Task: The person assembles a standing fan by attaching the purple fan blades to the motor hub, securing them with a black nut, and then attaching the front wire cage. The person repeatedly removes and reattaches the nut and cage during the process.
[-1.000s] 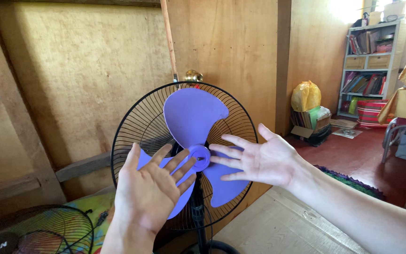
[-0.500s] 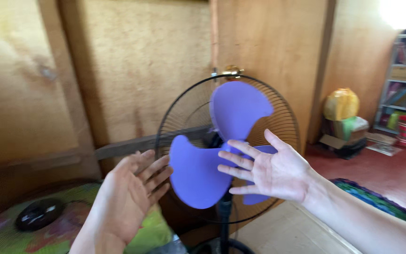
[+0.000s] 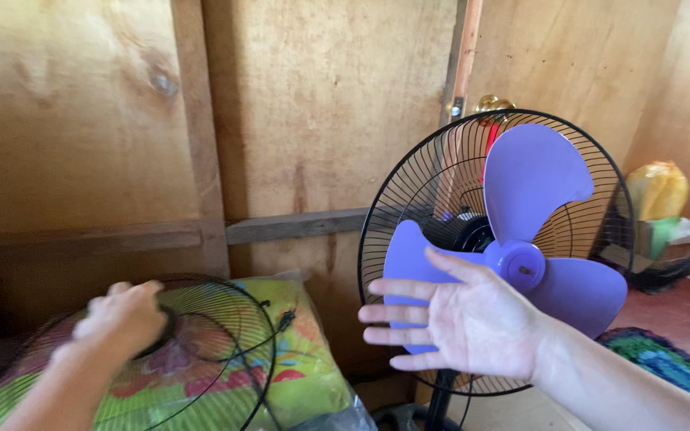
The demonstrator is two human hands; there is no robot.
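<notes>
The left hand (image 3: 125, 315) grabbed the loose front grill (image 3: 133, 359) on the bright cushion (image 3: 301, 363); the right hand (image 3: 461, 323) hung open, holding nothing, before the uncovered purple blades (image 3: 521, 239); the grill was not yet on.

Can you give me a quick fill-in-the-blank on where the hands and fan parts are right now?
1. The left hand rests on the detached wire ____.
2. The fan blade is coloured ____.
3. The right hand is held ____, palm up, in front of the fan.
4. The rear guard is still ____ the blade.

Missing: guard; purple; open; behind
</notes>
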